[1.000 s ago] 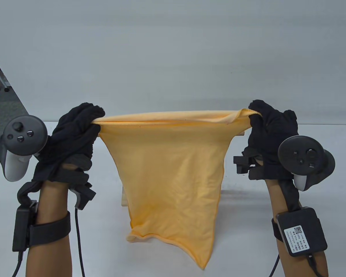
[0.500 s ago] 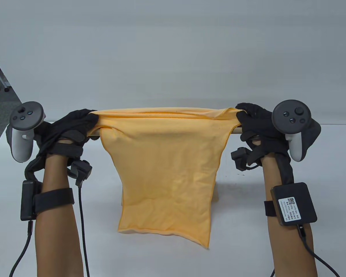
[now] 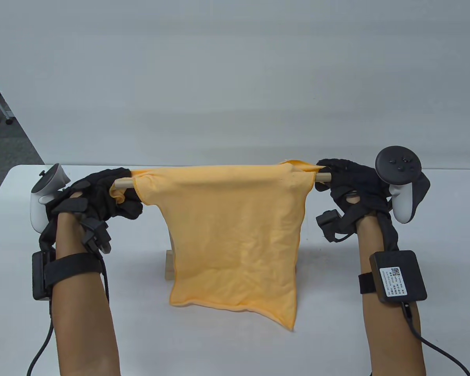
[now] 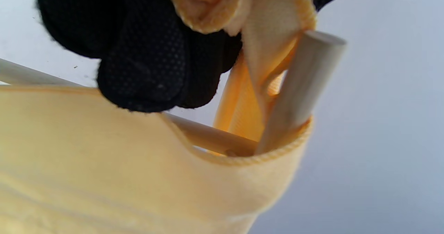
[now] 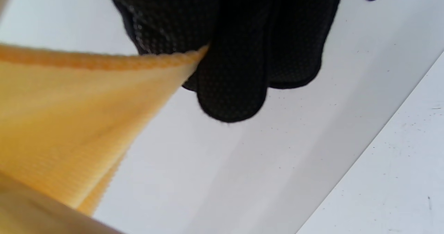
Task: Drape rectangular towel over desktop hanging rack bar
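One orange towel (image 3: 235,235) is hanging over the single wooden bar (image 3: 122,183) of a desktop rack on a white worktop (image 3: 337,333), its near panel falling toward the camera and ending in a slanted lower edge. Two gloved hands are working at the bar's two ends. The left hand (image 3: 102,196) is gripping one top corner of the towel, its fingers (image 4: 145,70) closed on bunched cloth just beside the bar's end. The right hand (image 3: 352,188) is pinching the other top corner, its fingers (image 5: 229,70) clamped on the hemmed edge. One wooden foot (image 3: 168,266) of the rack is showing beside the towel's left edge. One tracker is riding on each hand, two in all.
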